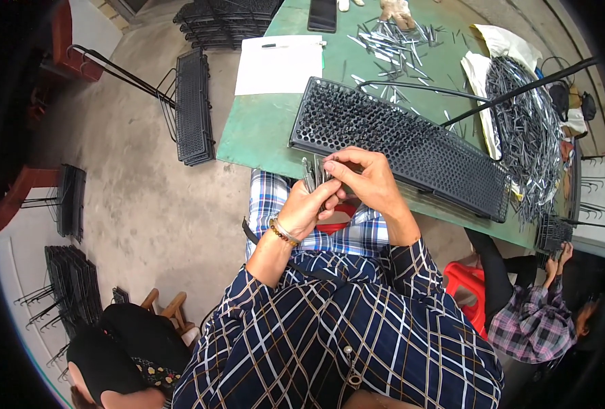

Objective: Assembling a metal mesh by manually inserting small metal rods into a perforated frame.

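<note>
My left hand (297, 210), with a beaded bracelet at its wrist, is wrapped round a bunch of thin grey metal strips (309, 174) that stand up out of the fist over my lap. Thumb and fingers of my right hand (372, 178) pinch at the right side of this bunch; the fingertips partly hide what they grip. Just beyond both hands, a long black rack (411, 146) full of small round holes lies slanting across the green table (254, 140). Its far-left part looks filled with dark pieces.
Loose strips (391, 51) lie scattered beyond the rack, near another person's gloved hand (398, 10). An opened white sack (476, 75) spills a heap of strips (520, 123) at right. Paper (278, 68) and a phone (323, 15) rest at far left. Co-workers (534, 320) sit on both sides.
</note>
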Tool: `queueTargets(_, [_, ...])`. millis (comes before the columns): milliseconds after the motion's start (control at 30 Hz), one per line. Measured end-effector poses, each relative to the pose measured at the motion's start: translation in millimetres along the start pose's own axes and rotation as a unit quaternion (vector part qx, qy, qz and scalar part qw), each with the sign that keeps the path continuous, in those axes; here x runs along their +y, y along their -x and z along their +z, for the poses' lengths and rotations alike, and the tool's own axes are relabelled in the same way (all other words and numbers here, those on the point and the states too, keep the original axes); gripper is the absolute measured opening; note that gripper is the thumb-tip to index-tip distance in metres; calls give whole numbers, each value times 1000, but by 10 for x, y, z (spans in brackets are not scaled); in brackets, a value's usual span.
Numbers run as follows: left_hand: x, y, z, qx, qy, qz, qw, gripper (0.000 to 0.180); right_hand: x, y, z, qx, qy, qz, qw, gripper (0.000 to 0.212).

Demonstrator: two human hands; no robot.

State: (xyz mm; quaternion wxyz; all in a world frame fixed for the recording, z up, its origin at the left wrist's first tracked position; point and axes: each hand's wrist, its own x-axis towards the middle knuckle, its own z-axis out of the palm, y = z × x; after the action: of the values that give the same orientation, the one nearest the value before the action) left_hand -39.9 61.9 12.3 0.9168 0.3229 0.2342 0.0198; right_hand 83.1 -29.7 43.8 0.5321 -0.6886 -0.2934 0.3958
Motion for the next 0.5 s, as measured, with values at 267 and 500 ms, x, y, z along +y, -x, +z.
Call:
queueTargets(267, [-38, 46, -8, 4, -50, 8, 999, 23, 235, 97, -54, 69, -78, -25, 994, 20])
queueTargets(500, [-106, 72, -90, 39, -11, -28, 999, 27, 83, 273, 9, 228, 182, -286, 913, 16])
